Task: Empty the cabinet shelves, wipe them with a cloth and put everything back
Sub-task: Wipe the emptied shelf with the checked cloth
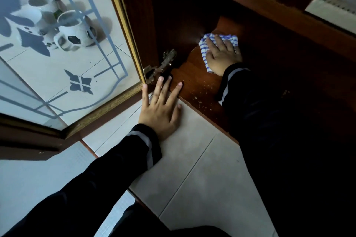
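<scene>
Head view: a right hand (pixel 221 56) presses a checked cloth (pixel 204 49) onto the dark wooden cabinet shelf (pixel 192 77), low beside a pale tiled floor (pixel 202 159).

The shelf lies level with the floor tiles, dim toward the back, with pale crumbs (pixel 202 100) scattered near its front edge. At left the glass door (pixel 81 75) stands swung open on a metal hinge (pixel 154 71); through its frosted pattern, white mugs (pixel 77 32) show on the tiles behind it. The left hand (pixel 159 109) lies flat on the floor, fingers spread, with the tips reaching the shelf edge. The right hand's fingers are straight on the blue-and-white cloth, palm down, gripping nothing. The crumpled cloth's longer visible side runs along the hand, into the cabinet's depth. A dark sleeve (pixel 250 102) covers the shelf's right part.
</scene>
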Tool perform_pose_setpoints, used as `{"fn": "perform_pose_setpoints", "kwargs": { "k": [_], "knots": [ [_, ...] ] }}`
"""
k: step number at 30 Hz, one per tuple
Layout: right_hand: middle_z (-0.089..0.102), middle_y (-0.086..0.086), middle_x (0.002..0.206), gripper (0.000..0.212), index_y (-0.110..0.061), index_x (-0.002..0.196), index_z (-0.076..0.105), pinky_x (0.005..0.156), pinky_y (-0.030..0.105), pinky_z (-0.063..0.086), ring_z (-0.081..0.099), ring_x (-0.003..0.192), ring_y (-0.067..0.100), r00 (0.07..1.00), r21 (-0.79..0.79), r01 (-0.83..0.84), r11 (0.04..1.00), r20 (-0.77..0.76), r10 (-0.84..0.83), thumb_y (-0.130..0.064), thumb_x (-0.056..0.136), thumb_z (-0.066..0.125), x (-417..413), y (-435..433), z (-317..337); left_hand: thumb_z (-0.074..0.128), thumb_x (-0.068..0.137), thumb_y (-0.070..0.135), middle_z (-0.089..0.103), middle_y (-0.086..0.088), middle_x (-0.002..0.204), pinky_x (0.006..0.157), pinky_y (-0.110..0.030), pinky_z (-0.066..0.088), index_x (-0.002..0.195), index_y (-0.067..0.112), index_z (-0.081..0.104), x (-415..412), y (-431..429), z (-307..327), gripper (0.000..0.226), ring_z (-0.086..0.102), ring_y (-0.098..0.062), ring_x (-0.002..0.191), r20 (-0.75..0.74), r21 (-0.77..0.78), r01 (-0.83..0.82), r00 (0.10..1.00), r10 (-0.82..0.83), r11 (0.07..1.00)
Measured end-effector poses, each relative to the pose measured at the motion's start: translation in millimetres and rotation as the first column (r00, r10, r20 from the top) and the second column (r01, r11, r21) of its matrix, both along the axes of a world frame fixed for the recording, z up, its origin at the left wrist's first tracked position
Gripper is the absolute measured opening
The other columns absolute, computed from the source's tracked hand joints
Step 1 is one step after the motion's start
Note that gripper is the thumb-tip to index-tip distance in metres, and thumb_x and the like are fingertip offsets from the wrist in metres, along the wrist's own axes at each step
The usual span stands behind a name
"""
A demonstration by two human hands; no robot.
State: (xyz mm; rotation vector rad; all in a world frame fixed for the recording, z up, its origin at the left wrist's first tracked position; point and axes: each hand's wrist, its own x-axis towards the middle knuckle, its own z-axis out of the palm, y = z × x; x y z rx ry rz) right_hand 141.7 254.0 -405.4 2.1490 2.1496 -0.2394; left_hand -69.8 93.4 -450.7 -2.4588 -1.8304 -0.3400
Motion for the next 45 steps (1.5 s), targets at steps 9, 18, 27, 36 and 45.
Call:
{"fn": "perform_pose_setpoints", "kwargs": {
  "k": [9,18,27,36,45],
  "knots": [
    [0.023,0.010,0.156,0.061,-0.024,0.156,0.017,0.115,0.054,0.017,0.021,0.141,0.033,0.980,0.062,0.133,0.989,0.141,-0.141,-0.049,0.101,0.022,-6,29,8,0.023,0.100,0.043,0.022,-0.008,0.164,0.118,-0.051,-0.017,0.157,0.023,0.027,1,-1,2,0.060,0.002,-0.023,0.153,0.018,0.008,-0.007,1.000,0.006,1.000],
    [0.013,0.011,0.161,0.063,0.004,0.152,0.019,0.119,0.052,0.005,0.013,0.147,0.029,0.904,0.148,0.426,0.893,-0.044,-0.424,-0.034,0.102,0.022,-37,14,-4,0.017,0.100,0.045,0.012,-0.003,0.166,0.114,-0.047,-0.027,0.158,0.029,0.019,-1,1,4,0.060,-0.008,-0.021,0.152,0.037,-0.064,-0.009,0.999,0.011,0.998],
    [0.017,0.009,0.163,0.056,-0.012,0.156,0.021,0.118,0.046,0.011,0.020,0.147,0.030,0.971,0.181,0.236,0.955,-0.085,-0.224,-0.032,0.104,0.027,21,-10,-11,0.016,0.100,0.047,0.013,-0.005,0.166,0.113,-0.048,-0.028,0.158,0.028,0.019,0,0,5,0.061,-0.009,-0.021,0.151,0.016,-0.079,-0.011,1.000,0.013,0.997],
    [0.031,0.009,0.159,0.065,-0.015,0.151,0.035,0.119,0.042,0.016,0.026,0.147,0.026,0.975,0.319,0.216,0.923,-0.127,-0.184,-0.034,0.091,0.022,23,-52,-26,0.009,0.096,0.050,0.000,-0.002,0.167,0.103,-0.046,-0.039,0.159,0.031,0.005,1,1,10,0.066,-0.024,-0.020,0.146,-0.057,-0.117,-0.019,0.998,0.012,0.993],
    [0.027,0.007,0.161,0.057,-0.015,0.154,0.028,0.120,0.040,0.012,0.021,0.149,0.022,0.993,0.298,0.105,0.949,-0.079,-0.085,-0.033,0.100,0.024,-10,-114,-26,0.015,0.094,0.050,0.004,-0.003,0.167,0.102,-0.044,-0.041,0.159,0.029,0.009,1,-1,14,0.069,-0.023,-0.018,0.146,-0.076,-0.112,-0.007,0.997,-0.002,0.994]
  ]
}}
